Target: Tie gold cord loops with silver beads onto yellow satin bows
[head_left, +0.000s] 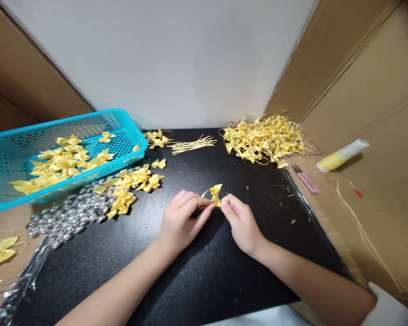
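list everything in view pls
basket: one, turquoise, left
bows: many, yellow, in and beside basket
shiny pieces: many, silver, near basket
plastic: some, clear, left
strips: many, gold, back
looped bows: many, yellow, back and left
snips: one, pink, right
tube: one, yellow-white, right
small item: one, red, right
strands: few, pale yellow, right
tabletop: one, black, centre
cardboard: several, brown, sides
panel: one, white, back
held bow: one, yellow, centre
left hand: one, at bow
right hand: one, at bow
sleeve: one, white, right
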`<state>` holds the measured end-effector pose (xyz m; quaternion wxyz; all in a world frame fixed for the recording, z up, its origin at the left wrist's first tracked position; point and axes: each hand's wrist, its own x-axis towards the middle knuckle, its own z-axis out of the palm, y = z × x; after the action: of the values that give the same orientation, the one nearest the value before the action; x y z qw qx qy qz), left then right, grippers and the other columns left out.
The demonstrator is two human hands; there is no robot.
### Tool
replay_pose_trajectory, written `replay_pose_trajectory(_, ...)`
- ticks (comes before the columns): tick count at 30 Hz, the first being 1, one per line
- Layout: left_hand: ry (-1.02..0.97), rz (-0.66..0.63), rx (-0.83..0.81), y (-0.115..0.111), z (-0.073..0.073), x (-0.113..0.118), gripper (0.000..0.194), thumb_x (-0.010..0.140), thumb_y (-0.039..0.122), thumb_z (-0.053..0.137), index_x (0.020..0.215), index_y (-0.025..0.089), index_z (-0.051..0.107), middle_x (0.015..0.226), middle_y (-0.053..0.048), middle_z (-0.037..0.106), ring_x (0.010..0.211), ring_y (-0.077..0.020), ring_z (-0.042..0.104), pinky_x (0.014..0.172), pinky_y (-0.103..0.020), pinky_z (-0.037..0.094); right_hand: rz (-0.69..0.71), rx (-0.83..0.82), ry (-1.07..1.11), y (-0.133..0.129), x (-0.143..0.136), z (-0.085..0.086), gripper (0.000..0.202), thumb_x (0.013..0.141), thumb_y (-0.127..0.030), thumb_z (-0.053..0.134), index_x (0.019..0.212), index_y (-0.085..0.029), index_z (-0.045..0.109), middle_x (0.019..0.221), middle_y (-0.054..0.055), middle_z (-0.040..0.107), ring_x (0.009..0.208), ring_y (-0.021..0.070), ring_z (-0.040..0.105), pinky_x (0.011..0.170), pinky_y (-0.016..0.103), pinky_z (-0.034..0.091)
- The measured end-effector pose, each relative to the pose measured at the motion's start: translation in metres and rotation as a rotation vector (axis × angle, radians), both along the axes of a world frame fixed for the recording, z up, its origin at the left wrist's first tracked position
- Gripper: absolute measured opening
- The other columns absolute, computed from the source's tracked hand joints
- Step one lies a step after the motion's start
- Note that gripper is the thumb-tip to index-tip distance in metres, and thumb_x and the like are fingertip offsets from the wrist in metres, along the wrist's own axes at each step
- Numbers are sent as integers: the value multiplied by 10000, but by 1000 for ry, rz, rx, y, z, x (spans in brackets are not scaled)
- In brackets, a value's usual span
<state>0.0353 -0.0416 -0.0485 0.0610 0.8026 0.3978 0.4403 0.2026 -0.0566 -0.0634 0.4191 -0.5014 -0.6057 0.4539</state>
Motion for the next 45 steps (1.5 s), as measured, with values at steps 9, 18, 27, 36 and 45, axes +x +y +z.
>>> replay_pose_trajectory(9,44,-14,146,0,2,-2,83,789,117,690,820,186,655,699,-18,702,604,-125,582,594,-251,482,55,-19,92,0,0,-2,293,967,-377,385,734,-204,429,633,-49,358,577,111,343,564,253,292)
replay_pose_trajectory(18,40,-80,194,-3,0,-3,142,769,71,710,846,172,646,716,-30,709,611,-126,591,590,-253,477,165,-26,197,-2,0,-5,258,977,-368,380,782,-207,434,682,-35,390,629,122,369,612,258,330)
replay_pose_trajectory(27,-46,-10,-14,-5,9,-1,119,784,168,697,865,176,611,747,-18,676,675,-135,591,646,-267,477,143,-21,108,-2,0,-5,227,966,-338,381,787,-209,431,668,-41,392,607,118,376,589,249,325)
replay_pose_trajectory(36,0,82,-119,-4,14,2,45,792,179,630,747,181,632,717,-21,675,668,-151,581,644,-284,471,152,70,-41,-4,1,1,194,963,-278,398,810,-200,490,618,-56,399,541,101,383,558,239,307)
replay_pose_trajectory(45,-54,56,-199,-3,15,-1,114,822,164,593,724,179,651,699,-19,679,649,-145,589,639,-283,476,147,93,-60,-4,1,2,181,958,-251,402,817,-196,500,633,-52,417,551,100,400,569,237,315)
